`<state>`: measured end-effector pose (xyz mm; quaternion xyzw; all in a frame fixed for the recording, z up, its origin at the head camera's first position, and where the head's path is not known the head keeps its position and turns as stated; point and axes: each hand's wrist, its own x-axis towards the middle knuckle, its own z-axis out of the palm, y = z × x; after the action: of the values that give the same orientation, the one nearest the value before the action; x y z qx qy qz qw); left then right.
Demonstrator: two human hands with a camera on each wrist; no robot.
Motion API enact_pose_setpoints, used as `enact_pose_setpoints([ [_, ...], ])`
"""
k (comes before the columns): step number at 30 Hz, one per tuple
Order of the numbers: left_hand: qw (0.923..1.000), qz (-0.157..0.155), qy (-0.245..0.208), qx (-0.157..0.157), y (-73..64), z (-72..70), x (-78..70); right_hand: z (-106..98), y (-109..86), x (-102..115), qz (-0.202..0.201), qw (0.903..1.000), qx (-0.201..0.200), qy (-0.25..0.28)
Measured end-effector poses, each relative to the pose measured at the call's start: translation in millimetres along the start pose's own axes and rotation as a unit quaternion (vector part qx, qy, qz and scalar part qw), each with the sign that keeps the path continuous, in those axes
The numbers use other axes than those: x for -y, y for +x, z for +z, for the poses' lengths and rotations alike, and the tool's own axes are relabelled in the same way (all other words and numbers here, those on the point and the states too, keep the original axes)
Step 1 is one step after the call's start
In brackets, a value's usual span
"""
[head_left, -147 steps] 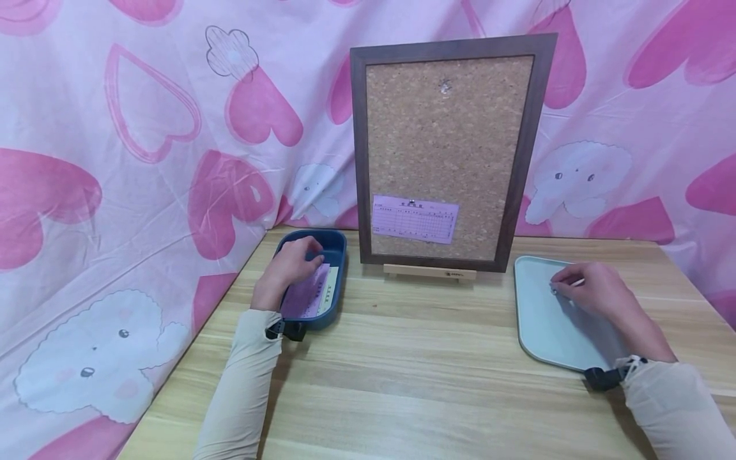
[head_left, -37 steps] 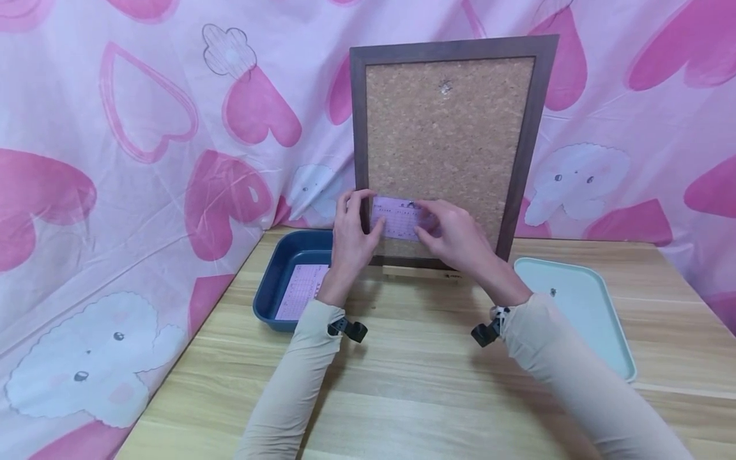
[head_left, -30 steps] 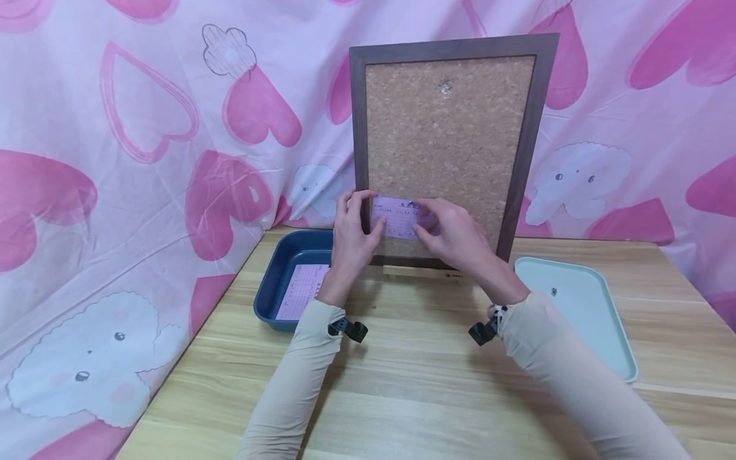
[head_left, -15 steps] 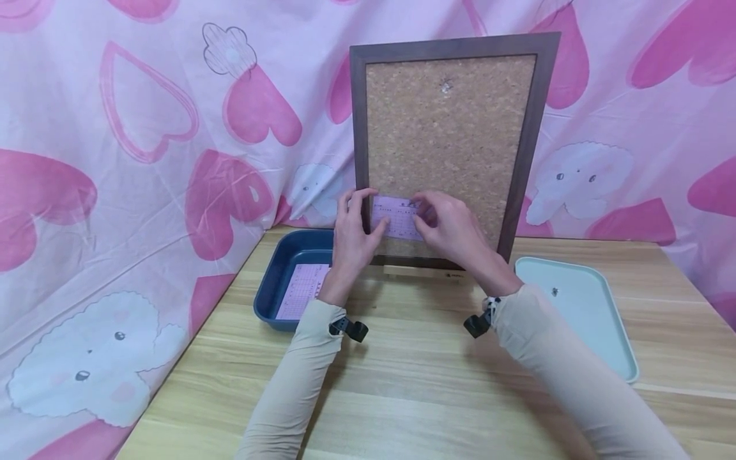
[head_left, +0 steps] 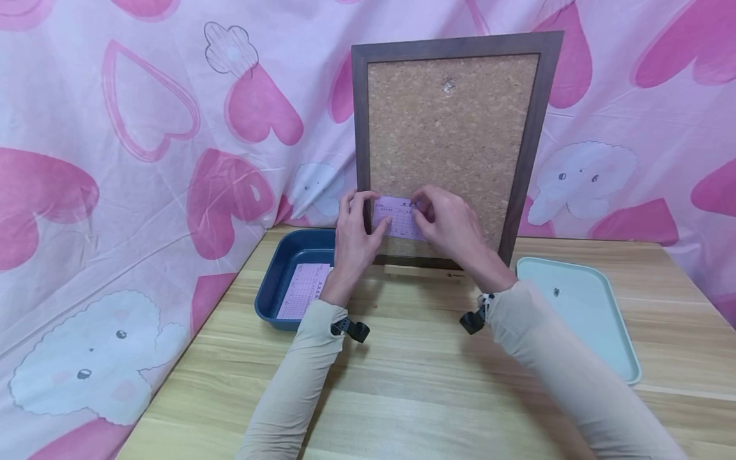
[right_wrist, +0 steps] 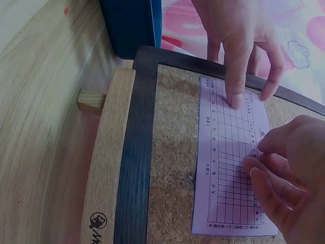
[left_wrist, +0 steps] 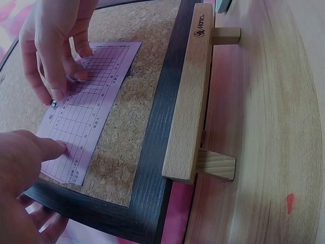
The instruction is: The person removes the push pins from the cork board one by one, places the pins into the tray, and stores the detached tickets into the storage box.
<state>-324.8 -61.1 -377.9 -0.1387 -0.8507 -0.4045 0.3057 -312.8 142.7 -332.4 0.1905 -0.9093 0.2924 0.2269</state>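
A pink printed receipt slip (head_left: 398, 218) lies flat on the lower left of a dark-framed corkboard (head_left: 448, 140), which stands upright on a small wooden easel foot (left_wrist: 189, 96). My left hand (head_left: 355, 237) presses the slip's left end with thumb and index finger. Its other fingers are at the frame's outer edge, partly hidden. At the slip's upper edge, my right hand (head_left: 454, 220) pinches a small silver pushpin (left_wrist: 54, 103), seen between its fingertips in the left wrist view. Those fingers cover the pin in the head and right wrist views.
On the left, a dark blue bin (head_left: 270, 281) holds more pink slips (head_left: 303, 291). At the right lies a pale green tray (head_left: 604, 338) with a tiny silver cluster (head_left: 556, 292) on it. Another silvery spot (head_left: 448, 85) is near the corkboard's top. A patterned pink cloth hangs behind.
From bin and tray, both hands have come to the slip on the corkboard. Lately the right hand has shifted slightly left and its fingers have closed over the pushpin; the left hand stays put.
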Motion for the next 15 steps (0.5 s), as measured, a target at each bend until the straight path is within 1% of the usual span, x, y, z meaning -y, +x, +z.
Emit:
enact_pose_setpoints([
  [10, 0.9999, 0.011, -0.001, -0.001, 0.5, 0.0, 0.3, 4.6, 3.4, -1.7, -0.002, 0.9997, -0.024, -0.005],
  [15, 0.9999, 0.011, 0.002, 0.0, -0.5, 0.5, 0.6, 7.8, 2.4, -2.1, -0.014, 0.9988, -0.044, -0.014],
])
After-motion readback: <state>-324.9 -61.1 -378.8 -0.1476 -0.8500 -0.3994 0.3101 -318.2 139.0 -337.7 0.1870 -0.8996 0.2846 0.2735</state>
